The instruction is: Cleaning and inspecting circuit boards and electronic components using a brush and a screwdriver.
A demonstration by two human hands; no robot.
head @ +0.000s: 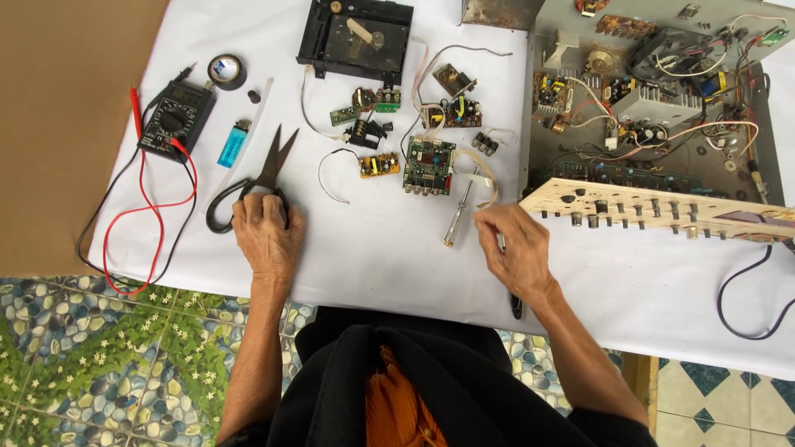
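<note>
The scissors [248,186] lie on the white sheet [389,257] covering the bench, blades open and pointing away. The left hand [265,232] rests on their dark handles, fingers curled over them. The right hand [517,248] hovers loosely curled just beside a clear-handled screwdriver [458,217]; whether its grip holds anything cannot be told. Small circuit boards [428,164] lie beyond, a multimeter [174,120] to the left, an open amplifier chassis [654,99] to the right. Pebble-patterned tiles [124,348] cover the floor below.
</note>
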